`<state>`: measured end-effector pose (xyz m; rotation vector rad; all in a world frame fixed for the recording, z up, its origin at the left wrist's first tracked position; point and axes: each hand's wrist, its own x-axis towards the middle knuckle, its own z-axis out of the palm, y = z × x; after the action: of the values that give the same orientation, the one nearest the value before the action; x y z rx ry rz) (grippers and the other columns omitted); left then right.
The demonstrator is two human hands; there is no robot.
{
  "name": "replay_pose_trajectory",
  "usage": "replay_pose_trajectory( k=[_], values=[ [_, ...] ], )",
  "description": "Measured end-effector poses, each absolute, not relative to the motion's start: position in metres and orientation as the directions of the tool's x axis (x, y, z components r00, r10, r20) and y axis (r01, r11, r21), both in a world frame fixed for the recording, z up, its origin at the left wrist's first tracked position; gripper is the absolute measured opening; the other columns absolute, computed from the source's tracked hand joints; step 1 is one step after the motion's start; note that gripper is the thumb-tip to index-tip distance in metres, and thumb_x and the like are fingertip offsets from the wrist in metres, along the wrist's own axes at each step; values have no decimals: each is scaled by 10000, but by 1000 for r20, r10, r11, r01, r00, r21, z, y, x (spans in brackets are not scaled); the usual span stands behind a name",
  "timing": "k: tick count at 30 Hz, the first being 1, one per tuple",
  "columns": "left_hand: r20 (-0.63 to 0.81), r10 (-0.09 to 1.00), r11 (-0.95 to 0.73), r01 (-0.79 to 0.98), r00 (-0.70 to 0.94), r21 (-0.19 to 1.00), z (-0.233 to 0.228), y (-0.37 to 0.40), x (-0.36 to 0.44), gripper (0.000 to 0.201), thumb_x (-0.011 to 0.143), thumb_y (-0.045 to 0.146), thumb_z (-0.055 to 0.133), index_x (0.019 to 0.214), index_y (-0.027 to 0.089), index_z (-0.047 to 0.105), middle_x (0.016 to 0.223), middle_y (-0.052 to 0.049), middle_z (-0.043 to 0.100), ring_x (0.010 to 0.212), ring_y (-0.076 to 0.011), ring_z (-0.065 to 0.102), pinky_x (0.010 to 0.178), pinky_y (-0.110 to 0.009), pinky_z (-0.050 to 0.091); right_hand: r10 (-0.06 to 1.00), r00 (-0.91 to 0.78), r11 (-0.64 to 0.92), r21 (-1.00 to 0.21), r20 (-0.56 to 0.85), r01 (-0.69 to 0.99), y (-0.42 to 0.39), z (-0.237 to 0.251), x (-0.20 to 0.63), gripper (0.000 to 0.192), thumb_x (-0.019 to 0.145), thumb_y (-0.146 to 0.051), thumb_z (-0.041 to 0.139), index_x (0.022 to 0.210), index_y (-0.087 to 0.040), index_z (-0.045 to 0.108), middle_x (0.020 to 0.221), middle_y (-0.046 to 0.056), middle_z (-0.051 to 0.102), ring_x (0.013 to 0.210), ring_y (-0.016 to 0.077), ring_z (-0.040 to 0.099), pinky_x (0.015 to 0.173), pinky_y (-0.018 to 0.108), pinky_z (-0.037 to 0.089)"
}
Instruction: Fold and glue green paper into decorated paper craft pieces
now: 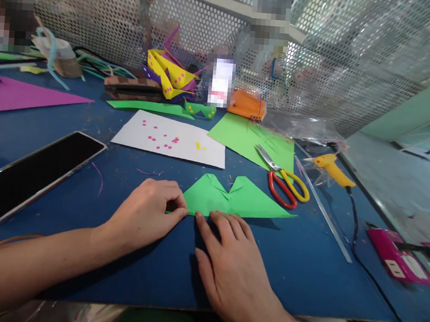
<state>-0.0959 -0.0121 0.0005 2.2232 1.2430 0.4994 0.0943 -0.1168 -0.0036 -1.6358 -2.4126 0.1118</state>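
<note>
A folded sheet of green paper [249, 201] lies on the blue table before me, with two folded peaks along its far side and a straight near edge. My left hand [152, 205] pinches its left end, thumb against curled fingers. On the near edge, around the middle, rest the fingertips of my right hand [230, 251]; its fingers are stretched out and the thumb is apart, so it presses without gripping. Scissors [279, 173] with one red and one yellow handle lie partly open just beyond the paper's right side.
White paper with small pink and yellow pieces [181, 156] and light green paper [239, 135] lie behind. A large phone [39, 172] is at left. At right are a yellow glue gun [333, 169], its cable and a pink power strip [397, 254]. Yellow folded paper [166, 73] stands at the back.
</note>
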Motion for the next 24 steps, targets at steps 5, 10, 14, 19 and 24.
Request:
replay_pose_trajectory(
  k=[5,10,14,19,24],
  values=[
    [-9,851,-447,733,525,512,11,-9,-93,170,787,199,621,617,208,627,660,16,638,660,-164,585,665,-311,380,926,-347,368,-163,147,915,-116,-7,93,473,1034,-358,377,1462,-198,503,1332,119,611,1231,275,514,1075,499,369],
    [-62,826,-480,757,560,443,17,-6,-91,177,814,231,638,638,212,639,654,16,638,648,-171,573,661,-316,364,921,-359,381,-163,152,910,-115,-11,95,483,1034,-356,377,1485,-208,469,1343,120,599,1250,274,500,1091,498,335],
    [-48,830,-474,748,555,465,15,-5,-94,173,820,233,630,650,215,652,670,20,655,650,-159,586,643,-299,364,918,-368,391,-177,151,903,-115,-11,96,499,1022,-380,407,1503,-255,440,1304,120,594,1230,281,498,1088,514,337],
    [-47,855,-424,749,516,510,14,-8,-103,181,823,279,620,659,227,675,697,25,674,646,-148,602,619,-282,380,924,-355,377,-190,143,906,-116,-11,95,491,1024,-378,398,1501,-268,443,1263,121,585,1212,277,493,1088,517,340],
    [-24,878,-392,747,478,538,8,-11,-107,185,812,278,590,652,221,661,695,19,673,633,-143,596,606,-276,388,926,-348,372,-199,147,906,-116,-11,94,490,1020,-379,408,1498,-274,448,1262,121,578,1209,276,490,1083,514,343]
  ],
)
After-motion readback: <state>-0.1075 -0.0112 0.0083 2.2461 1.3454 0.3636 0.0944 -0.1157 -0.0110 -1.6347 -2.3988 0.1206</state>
